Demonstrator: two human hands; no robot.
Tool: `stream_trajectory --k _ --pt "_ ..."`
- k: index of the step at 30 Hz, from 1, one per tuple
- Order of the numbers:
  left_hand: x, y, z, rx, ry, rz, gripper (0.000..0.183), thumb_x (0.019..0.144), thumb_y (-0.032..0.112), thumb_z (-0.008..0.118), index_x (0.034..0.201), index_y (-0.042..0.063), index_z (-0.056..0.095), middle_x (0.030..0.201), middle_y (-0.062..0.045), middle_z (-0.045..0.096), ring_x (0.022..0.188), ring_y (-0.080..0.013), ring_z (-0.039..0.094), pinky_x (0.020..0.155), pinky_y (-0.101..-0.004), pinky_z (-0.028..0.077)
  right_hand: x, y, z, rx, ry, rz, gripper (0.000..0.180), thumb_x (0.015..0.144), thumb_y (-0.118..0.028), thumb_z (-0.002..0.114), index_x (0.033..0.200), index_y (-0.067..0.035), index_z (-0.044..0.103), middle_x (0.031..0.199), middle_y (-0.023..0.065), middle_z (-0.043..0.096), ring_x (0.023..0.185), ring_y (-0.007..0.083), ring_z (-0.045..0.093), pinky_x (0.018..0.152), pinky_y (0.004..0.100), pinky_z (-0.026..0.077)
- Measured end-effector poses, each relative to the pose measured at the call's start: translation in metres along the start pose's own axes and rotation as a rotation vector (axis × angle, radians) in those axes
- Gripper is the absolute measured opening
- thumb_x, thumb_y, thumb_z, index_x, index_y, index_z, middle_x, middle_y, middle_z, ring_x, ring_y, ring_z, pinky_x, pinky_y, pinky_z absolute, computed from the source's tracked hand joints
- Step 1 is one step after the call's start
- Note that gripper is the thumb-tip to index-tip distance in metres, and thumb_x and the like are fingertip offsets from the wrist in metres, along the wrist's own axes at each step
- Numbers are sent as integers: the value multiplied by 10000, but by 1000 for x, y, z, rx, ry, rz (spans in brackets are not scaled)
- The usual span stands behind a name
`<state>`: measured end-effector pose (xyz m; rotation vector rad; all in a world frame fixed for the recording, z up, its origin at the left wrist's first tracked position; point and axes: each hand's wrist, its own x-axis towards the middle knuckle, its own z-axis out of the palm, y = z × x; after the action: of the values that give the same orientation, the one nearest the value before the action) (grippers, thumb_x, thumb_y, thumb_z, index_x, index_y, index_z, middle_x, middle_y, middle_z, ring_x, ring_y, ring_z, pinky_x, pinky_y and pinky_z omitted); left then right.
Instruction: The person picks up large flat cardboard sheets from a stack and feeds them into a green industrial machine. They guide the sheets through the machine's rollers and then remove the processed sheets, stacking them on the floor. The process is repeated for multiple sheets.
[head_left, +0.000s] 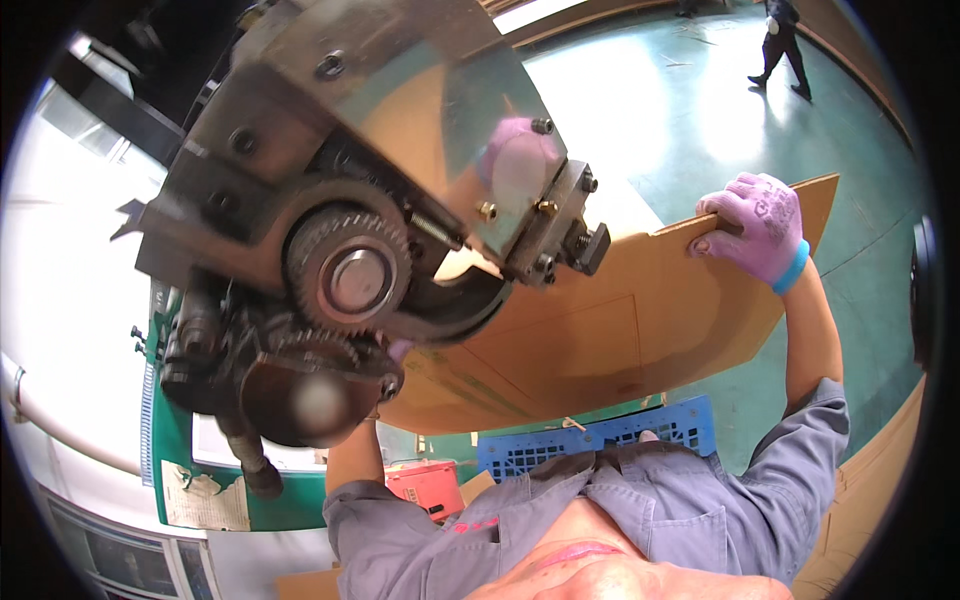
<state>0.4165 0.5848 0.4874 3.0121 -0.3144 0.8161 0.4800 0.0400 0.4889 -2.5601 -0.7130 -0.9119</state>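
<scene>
My right hand (757, 225), in a pink knitted glove with a blue cuff, grips the upper edge of a large brown cardboard sheet (577, 337). The sheet hangs bent in front of me and bears thin printed lines. My left hand (397, 349) is mostly hidden behind the machine head; only a bit of pink glove shows beside the sheet's left end. Above that hand stands a dark metal machine head (262, 142) with a toothed gear wheel (352, 277), a curved metal arm (465, 307) and a bolted block at its front. A clear guard reflects pink and brown.
A blue plastic grid platform (592, 442) lies below the sheet, near a red box (424, 484). The machine's green base (285, 510) is at lower left. A person (784, 49) walks on the green floor far off. Cardboard (870, 465) lies at the right.
</scene>
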Motion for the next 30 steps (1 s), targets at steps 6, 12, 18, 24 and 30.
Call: stream_trajectory --k 6,12,18,24,30 --pt "-5 -36 -12 153 -36 172 531 806 473 661 1132 56 620 1110 -141 613 1041 -348 561 909 -473 435 -3 1 11 25 106 -58 366 551 -415 785 787 -164 664 668 11 580 685 210 586 618 357 462" --pt "-12 -61 -16 206 -36 270 474 825 417 647 1110 40 622 1070 -161 612 998 -373 565 879 -480 446 14 -38 31 0 86 -129 434 605 -499 768 852 -161 649 684 -2 558 700 208 560 615 352 414" --pt "-14 -82 -11 232 -28 345 417 843 361 634 1089 25 624 1030 -182 610 955 -398 568 849 -487 456 17 -28 50 -22 213 -207 479 590 -520 744 874 -152 630 703 9 560 711 229 563 611 368 420" --pt "4 -30 -19 233 129 381 566 860 398 561 1307 54 515 1252 -199 580 1128 -414 561 945 -484 444 14 -40 44 -81 278 -176 388 672 -493 727 817 -140 654 715 11 587 751 215 590 611 363 476" --pt "4 -18 -21 248 64 374 518 916 382 475 1299 35 519 1182 -174 615 1076 -388 572 932 -469 451 7 -32 49 -100 283 -180 343 709 -453 714 824 -137 651 712 8 590 749 219 590 657 368 462"
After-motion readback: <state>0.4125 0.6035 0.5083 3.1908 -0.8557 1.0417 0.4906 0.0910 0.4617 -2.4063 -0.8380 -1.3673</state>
